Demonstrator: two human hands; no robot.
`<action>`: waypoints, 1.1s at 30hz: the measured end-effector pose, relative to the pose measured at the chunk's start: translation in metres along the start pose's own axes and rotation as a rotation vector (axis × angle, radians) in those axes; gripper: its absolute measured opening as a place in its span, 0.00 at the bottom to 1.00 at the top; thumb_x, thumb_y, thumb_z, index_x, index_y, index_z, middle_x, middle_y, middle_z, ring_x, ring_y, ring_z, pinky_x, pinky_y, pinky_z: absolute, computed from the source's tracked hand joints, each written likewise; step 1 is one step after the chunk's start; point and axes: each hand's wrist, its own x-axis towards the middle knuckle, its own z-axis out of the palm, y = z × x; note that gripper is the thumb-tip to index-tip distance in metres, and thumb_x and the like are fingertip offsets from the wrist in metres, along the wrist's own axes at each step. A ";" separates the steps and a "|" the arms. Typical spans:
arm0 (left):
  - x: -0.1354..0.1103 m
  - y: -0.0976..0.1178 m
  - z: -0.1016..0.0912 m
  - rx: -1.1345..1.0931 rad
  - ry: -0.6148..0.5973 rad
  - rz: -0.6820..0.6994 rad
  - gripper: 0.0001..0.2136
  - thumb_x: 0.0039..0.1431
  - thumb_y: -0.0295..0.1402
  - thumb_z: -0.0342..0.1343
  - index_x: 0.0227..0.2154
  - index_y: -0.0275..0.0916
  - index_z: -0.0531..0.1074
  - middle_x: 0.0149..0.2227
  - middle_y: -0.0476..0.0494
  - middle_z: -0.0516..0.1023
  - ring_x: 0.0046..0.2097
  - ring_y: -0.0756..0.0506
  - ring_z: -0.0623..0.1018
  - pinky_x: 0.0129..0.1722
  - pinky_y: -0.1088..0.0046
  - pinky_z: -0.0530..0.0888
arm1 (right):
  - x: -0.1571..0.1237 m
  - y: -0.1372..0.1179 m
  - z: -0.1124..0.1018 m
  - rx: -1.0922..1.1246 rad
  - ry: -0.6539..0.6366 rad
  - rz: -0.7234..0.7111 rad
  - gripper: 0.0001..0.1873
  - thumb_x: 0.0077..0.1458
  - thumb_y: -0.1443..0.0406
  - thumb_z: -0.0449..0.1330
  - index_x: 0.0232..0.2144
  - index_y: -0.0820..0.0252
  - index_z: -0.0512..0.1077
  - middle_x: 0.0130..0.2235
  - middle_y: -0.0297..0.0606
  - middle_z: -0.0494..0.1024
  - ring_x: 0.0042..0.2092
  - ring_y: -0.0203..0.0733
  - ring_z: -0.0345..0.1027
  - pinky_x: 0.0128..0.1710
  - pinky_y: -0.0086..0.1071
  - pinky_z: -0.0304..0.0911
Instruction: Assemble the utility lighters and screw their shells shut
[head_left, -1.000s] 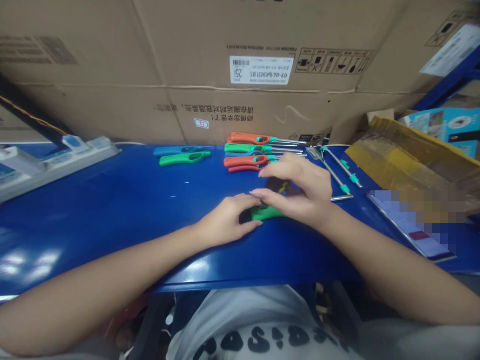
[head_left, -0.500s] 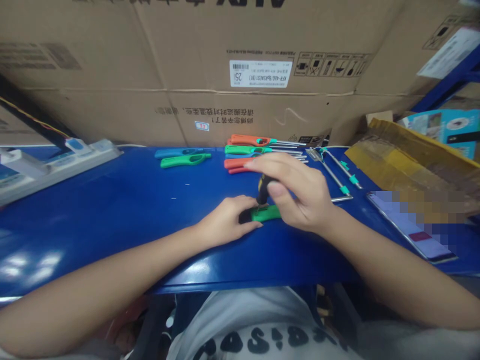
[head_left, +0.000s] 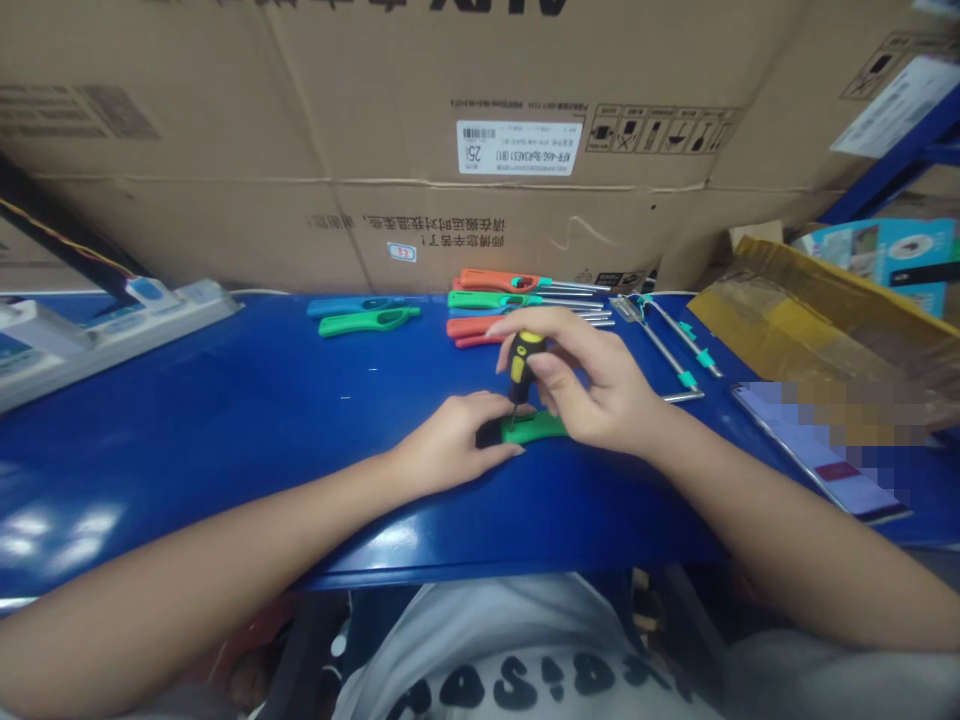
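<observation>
A black-and-yellow screwdriver (head_left: 519,368) stands nearly upright in the fingers of my right hand (head_left: 604,385). Its tip meets the near-left end of a green stick lighter (head_left: 534,428) lying on the blue table. My left hand (head_left: 454,440) grips that end of the lighter between thumb and fingers. Part of the lighter is hidden under my right hand; a metal tube (head_left: 684,397) shows to its right. Behind my hands lie an orange lighter (head_left: 495,281), a green lighter (head_left: 495,300) and a red lighter (head_left: 472,327), their metal tubes pointing right.
Green handle shell (head_left: 367,321) and blue handle shell (head_left: 345,306) lie at back left. Loose metal tubes with green tips (head_left: 667,340) lie right of the lighters. A phone (head_left: 817,450) rests at right, by a taped carton (head_left: 810,320). A power strip (head_left: 120,340) is at left.
My right fingers have shifted and loosened around the screwdriver, so more of its yellow-and-black handle shows. My left hand and the green lighter stay in place.
</observation>
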 end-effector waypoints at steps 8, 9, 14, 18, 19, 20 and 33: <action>0.000 0.000 0.000 -0.011 0.009 -0.005 0.16 0.59 0.32 0.66 0.50 0.38 0.76 0.48 0.41 0.83 0.48 0.41 0.82 0.51 0.63 0.77 | 0.000 0.004 0.000 -0.030 0.031 -0.052 0.16 0.71 0.64 0.49 0.56 0.59 0.70 0.51 0.45 0.80 0.52 0.42 0.76 0.47 0.35 0.73; 0.000 0.001 0.000 -0.013 0.002 -0.011 0.17 0.59 0.32 0.65 0.51 0.38 0.76 0.48 0.41 0.83 0.48 0.41 0.82 0.51 0.63 0.77 | 0.000 0.004 0.000 0.031 0.007 -0.005 0.18 0.72 0.66 0.47 0.57 0.59 0.69 0.50 0.44 0.80 0.50 0.40 0.76 0.46 0.34 0.73; -0.001 0.001 0.000 -0.009 0.003 -0.006 0.15 0.59 0.32 0.65 0.49 0.37 0.76 0.49 0.39 0.82 0.50 0.40 0.81 0.53 0.62 0.77 | 0.001 0.005 -0.002 -0.170 0.181 -0.182 0.10 0.60 0.63 0.66 0.43 0.59 0.77 0.35 0.36 0.82 0.33 0.36 0.75 0.38 0.29 0.72; 0.000 0.002 0.000 0.001 0.008 -0.004 0.17 0.60 0.32 0.66 0.51 0.37 0.76 0.48 0.40 0.83 0.49 0.41 0.81 0.51 0.64 0.77 | 0.002 0.003 -0.006 -0.142 0.116 -0.133 0.14 0.69 0.64 0.53 0.50 0.58 0.76 0.44 0.41 0.82 0.42 0.40 0.78 0.46 0.35 0.73; 0.000 0.002 0.000 -0.002 0.003 -0.004 0.17 0.60 0.31 0.65 0.52 0.38 0.76 0.48 0.41 0.83 0.49 0.42 0.81 0.51 0.64 0.77 | 0.003 0.003 -0.007 -0.064 0.062 -0.061 0.17 0.70 0.65 0.50 0.53 0.58 0.75 0.46 0.41 0.82 0.43 0.40 0.78 0.46 0.36 0.73; 0.000 0.002 0.000 -0.007 -0.002 -0.003 0.18 0.60 0.31 0.65 0.53 0.38 0.76 0.48 0.41 0.83 0.49 0.42 0.81 0.51 0.64 0.77 | 0.003 0.003 -0.006 0.003 0.025 -0.010 0.18 0.71 0.64 0.48 0.55 0.58 0.74 0.45 0.41 0.81 0.42 0.38 0.78 0.45 0.35 0.74; 0.001 0.003 -0.002 -0.005 -0.006 0.011 0.18 0.60 0.31 0.65 0.53 0.40 0.75 0.49 0.41 0.82 0.50 0.41 0.81 0.53 0.63 0.77 | 0.003 0.009 -0.004 0.047 0.050 0.008 0.14 0.67 0.62 0.58 0.52 0.58 0.74 0.45 0.40 0.83 0.41 0.38 0.78 0.39 0.31 0.74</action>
